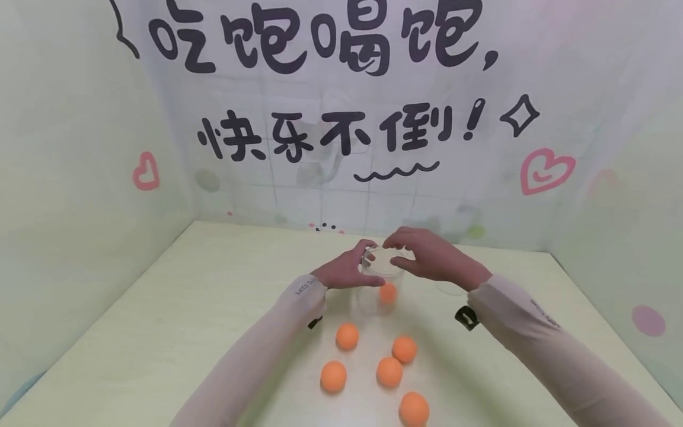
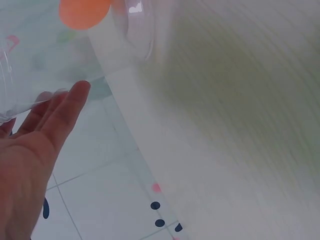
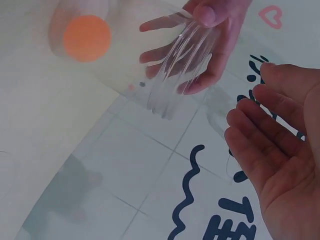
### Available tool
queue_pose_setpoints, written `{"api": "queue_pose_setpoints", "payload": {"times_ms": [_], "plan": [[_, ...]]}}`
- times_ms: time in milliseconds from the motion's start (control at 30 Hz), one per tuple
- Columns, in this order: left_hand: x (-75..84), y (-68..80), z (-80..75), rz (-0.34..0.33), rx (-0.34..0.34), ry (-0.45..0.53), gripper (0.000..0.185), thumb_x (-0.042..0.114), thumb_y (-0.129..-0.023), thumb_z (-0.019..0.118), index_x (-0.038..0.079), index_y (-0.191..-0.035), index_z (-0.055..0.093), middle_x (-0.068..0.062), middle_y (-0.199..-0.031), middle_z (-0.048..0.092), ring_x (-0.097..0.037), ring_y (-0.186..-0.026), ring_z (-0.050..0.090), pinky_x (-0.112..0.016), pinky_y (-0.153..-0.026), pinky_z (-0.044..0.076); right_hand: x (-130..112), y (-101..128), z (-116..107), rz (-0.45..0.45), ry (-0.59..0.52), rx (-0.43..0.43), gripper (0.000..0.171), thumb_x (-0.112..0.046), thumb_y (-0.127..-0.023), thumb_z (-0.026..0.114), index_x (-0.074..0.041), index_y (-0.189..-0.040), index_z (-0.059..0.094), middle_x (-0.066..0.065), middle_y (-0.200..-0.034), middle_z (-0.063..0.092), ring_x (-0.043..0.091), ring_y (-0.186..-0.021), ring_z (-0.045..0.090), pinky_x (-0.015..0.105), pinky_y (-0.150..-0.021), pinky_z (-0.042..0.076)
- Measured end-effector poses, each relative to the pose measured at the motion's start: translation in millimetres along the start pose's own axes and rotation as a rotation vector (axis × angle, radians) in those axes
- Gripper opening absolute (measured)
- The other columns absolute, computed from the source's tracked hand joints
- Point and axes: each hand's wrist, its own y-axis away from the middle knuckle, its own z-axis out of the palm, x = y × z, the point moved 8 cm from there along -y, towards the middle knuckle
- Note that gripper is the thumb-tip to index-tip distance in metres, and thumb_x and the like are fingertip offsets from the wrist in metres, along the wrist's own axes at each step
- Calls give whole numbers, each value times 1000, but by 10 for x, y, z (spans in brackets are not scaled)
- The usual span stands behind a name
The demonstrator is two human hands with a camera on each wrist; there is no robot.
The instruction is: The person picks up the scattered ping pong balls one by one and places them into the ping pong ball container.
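Head view shows a clear plastic jar standing on the table, with one orange ball already inside. The left hand curls around the jar's upper wall, gripping it. The right hand hovers just over the jar's mouth, fingers spread and holding nothing, as the right wrist view confirms. Five more orange balls lie loose on the table near the person, so most of the filling seems left to do.

6 orange balls (1 inside, 5 on the table), 1 clear jar, 2 hands.
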Motion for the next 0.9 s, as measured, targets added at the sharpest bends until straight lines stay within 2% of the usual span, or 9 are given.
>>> {"api": "queue_pose_setpoints", "payload": {"times_ms": [133,400,467,700,900], "plan": [[-15,-21,-48,-8,13,-9,86,43,-82,71,18,-147,21,-15,-141,47,-27,-127,48,-46,-104,39,-37,263,1,-4,5,-10,28,-12,-85,71,-7,-112,66,3,-104,67,17,-92,62,36,-83,52],[9,-40,-85,17,5,-35,86,43,-83,69,15,-147,21,-17,-142,46,-27,-127,47,-47,-104,38,-235,917,452,17,-91,-191,28,-18,-88,67,-11,-115,65,0,-109,66,14,-97,63,32,-84,52],[16,-42,-81,16,1,-39,86,43,-83,69,14,-147,21,-17,-142,46,-27,-127,47,-47,-104,38,-333,1047,528,3,-117,-205,28,-17,-88,67,-11,-116,64,-1,-109,65,13,-96,63,30,-83,51],[51,-30,-67,-7,-6,-32,85,42,-83,69,16,-147,20,-17,-143,45,-28,-128,46,-47,-105,37,-659,1273,623,-114,-122,-138,30,-22,-90,66,-16,-119,58,-7,-111,61,7,-95,60,24,-80,50],[46,-52,10,-18,-25,-32,84,42,-83,69,16,-146,21,-17,-143,45,-28,-128,46,-47,-106,37,-788,1392,770,-148,-116,-169,31,-25,-90,65,-18,-118,57,-9,-116,57,5,-97,56,21,-78,49]]}}
